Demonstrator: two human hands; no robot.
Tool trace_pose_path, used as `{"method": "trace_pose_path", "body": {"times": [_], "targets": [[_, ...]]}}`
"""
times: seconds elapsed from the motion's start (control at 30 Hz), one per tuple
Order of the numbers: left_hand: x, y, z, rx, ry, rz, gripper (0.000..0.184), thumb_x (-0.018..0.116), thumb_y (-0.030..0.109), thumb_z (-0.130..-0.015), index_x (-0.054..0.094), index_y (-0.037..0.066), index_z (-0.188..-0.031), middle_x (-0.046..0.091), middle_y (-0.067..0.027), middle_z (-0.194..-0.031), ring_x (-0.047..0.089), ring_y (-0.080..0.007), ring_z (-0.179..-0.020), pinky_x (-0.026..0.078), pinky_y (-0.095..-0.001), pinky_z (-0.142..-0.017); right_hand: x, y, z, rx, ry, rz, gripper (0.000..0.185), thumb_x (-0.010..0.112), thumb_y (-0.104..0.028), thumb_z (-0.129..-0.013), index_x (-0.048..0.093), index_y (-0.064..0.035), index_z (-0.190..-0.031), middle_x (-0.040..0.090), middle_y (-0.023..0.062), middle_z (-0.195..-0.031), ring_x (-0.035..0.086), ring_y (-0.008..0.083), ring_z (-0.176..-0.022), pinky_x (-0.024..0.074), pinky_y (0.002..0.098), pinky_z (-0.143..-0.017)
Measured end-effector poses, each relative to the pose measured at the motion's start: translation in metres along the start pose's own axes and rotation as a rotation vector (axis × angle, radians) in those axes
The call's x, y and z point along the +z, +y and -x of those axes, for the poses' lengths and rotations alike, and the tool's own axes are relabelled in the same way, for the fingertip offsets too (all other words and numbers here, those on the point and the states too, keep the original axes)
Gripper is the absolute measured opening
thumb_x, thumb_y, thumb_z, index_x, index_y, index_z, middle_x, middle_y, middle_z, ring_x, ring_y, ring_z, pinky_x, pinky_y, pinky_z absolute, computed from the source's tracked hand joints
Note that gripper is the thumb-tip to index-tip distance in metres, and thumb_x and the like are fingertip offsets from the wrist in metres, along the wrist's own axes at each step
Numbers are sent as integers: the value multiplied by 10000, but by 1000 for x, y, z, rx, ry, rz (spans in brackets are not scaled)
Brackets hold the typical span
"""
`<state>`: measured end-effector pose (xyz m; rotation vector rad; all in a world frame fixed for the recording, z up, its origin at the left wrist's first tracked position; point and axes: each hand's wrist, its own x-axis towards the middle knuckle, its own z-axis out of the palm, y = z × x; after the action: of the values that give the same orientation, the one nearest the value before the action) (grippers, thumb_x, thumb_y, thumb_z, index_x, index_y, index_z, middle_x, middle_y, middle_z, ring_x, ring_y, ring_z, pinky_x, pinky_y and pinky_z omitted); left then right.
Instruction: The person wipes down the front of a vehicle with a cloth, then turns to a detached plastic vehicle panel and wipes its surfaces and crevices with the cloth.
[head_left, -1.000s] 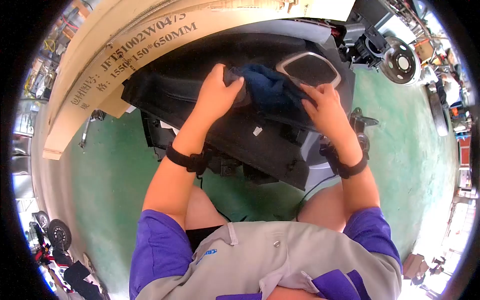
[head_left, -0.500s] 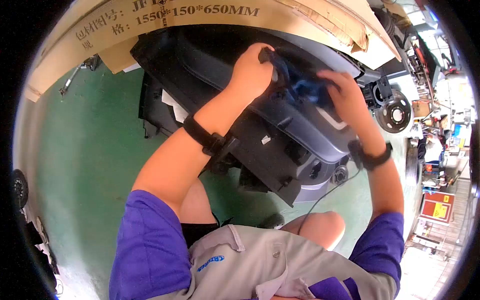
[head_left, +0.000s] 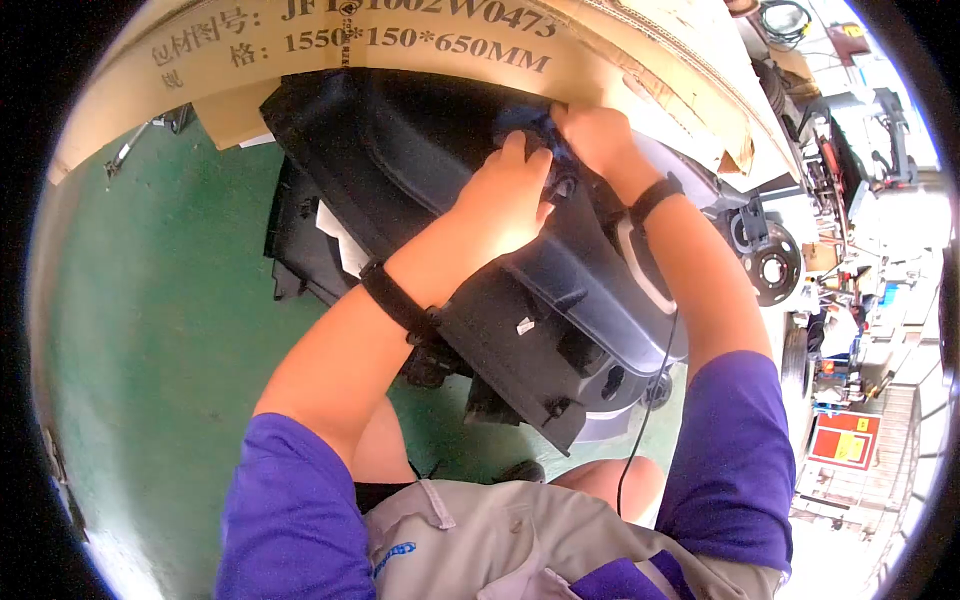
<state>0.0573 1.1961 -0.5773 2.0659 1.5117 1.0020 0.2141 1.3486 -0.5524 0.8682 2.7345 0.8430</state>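
A large dark moulded panel [head_left: 420, 170] lies tilted in front of me, with a small white label [head_left: 525, 326] on its lower flange. Near its upper part is a dark blue cloth [head_left: 530, 118], bunched and partly covered by my hands. My left hand [head_left: 508, 190] has its fingers bent over the cloth's near side; what lies under the fingertips is hidden. My right hand [head_left: 592, 135] is closed on the cloth at its right side, close to my left hand.
A big cardboard piece with printed text [head_left: 400, 40] arches over the panel's far side. A wheel [head_left: 775, 265] stands at the right. A thin cable [head_left: 640, 440] hangs by my right arm. Green floor [head_left: 150, 350] shows at the left. Shelving and a red sign [head_left: 845, 440] are farther right.
The cloth has moved up and left over the panel and is more bunched. My right hand has come in beside my left and closed on it. The view has turned.
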Motion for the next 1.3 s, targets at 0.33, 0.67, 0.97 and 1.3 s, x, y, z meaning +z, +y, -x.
{"method": "trace_pose_path", "body": {"times": [0.33, 0.67, 0.97, 1.3], "targets": [[32, 1, -1, 73, 237, -160, 431, 618, 65, -817, 503, 8, -1228, 433, -286, -1288, 551, -437, -1044, 476, -454, -913, -3, 20, 20, -20, -112, 79, 167, 502, -147, -856, 629, -98, -953, 668, 93, -827, 690, 259, -755, 563, 404, -555], [57, 29, -12, 285, -14, -24, 295, 560, 11, -802, 591, 9, -1095, 523, -174, -1267, 539, -378, -1104, 484, -425, -920, 34, 93, 139, 150, -312, 82, 340, 448, -134, -910, 529, -267, -1213, 607, 173, -915, 669, 350, -824, 553, 422, -639], [47, 38, -9, 295, -7, -152, 272, 526, 24, -806, 603, 30, -1067, 566, -147, -1232, 562, -340, -1051, 487, -407, -901, -2, 37, 78, 126, -59, -215, 439, 502, -80, -817, 577, -163, -1241, 586, 137, -1022, 615, 324, -941, 518, 408, -777], [57, 33, -15, 292, 85, -143, 335, 541, -38, -778, 599, 17, -1103, 573, -170, -1250, 572, -347, -1082, 462, -418, -948, 44, 52, 102, 259, -300, -165, 221, 502, -114, -853, 682, -46, -963, 654, 176, -1019, 664, 346, -934, 563, 431, -770]]}}
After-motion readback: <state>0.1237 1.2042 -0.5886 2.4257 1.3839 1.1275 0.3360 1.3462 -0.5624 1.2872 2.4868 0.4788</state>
